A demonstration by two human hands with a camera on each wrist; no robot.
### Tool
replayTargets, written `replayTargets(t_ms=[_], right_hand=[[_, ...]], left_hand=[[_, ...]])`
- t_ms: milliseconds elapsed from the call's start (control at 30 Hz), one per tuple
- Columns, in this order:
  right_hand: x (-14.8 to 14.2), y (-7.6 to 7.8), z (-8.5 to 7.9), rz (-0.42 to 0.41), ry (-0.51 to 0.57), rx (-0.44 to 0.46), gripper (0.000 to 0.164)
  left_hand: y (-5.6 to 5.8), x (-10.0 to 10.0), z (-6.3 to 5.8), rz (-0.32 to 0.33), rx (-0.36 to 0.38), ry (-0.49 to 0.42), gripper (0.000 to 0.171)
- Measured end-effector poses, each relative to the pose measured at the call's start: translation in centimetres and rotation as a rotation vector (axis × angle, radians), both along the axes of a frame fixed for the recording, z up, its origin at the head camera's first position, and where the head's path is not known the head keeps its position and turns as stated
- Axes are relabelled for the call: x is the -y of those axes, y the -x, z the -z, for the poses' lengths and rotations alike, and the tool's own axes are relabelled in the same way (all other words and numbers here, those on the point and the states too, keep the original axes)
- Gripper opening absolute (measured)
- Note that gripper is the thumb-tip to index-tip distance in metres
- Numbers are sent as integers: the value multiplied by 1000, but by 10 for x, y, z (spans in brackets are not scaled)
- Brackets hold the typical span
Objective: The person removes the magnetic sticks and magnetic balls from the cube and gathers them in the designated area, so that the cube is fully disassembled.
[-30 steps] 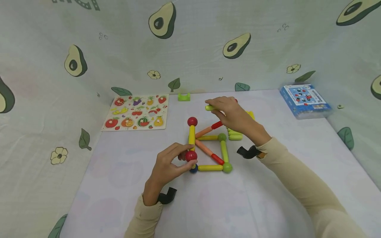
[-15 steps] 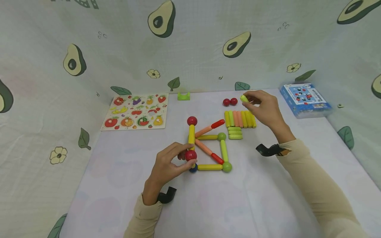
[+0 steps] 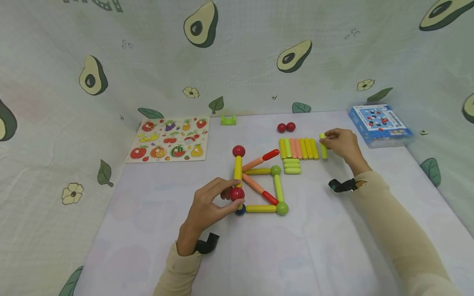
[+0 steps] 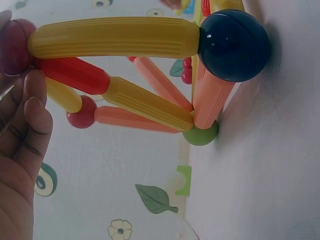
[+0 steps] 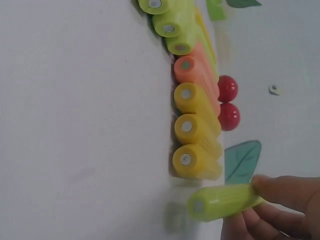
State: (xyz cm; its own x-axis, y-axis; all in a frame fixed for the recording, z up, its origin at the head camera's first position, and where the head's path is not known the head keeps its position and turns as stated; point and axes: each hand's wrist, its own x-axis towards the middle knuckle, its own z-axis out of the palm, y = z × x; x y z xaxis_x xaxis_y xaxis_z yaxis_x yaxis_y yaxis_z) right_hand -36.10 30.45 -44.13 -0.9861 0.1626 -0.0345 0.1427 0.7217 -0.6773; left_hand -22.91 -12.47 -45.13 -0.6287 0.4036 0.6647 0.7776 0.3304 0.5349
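My left hand (image 3: 207, 203) pinches a red ball (image 3: 237, 193) at the near upper corner of a structure built of magnetic rods and balls. In the left wrist view a yellow rod (image 4: 117, 37) runs from that ball to a dark blue ball (image 4: 234, 45) on the table. Two green balls (image 3: 282, 208) stand at the structure's right corners. At the right, my right hand (image 3: 344, 146) pinches a light green magnetic rod (image 5: 225, 201) by one end. It lies just right of a row of rods (image 3: 298, 148), apart from the last yellow one.
Short green rods (image 3: 292, 166) lie below the row. Two loose red balls (image 3: 286, 127) sit behind it. A blue box (image 3: 380, 125) stands at the back right, a fruit puzzle board (image 3: 168, 139) at the back left, and a green holder (image 3: 228, 120) near the wall.
My right hand has carried the light green rod from above the structure rightward and down beside the row's right end. The left hand has stayed on the red ball.
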Motion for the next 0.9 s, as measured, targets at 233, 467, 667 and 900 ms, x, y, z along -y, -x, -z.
replayTargets(t_ms=[233,467,667,900], right_hand=[[-2,9,12,13,-37,6,44],[-1,15,22,-12,-88,21,34],[6,10,18,-14,-131,-18,34],[46,-12,-13,-170,-124,-210,31]], left_hand=[[0,1,1,1,-1,-6,46],[1,0,2,6,-5,-2,46],[1,0,1,14,3,-2,47],[2,0,1,18,-8,-10,46]])
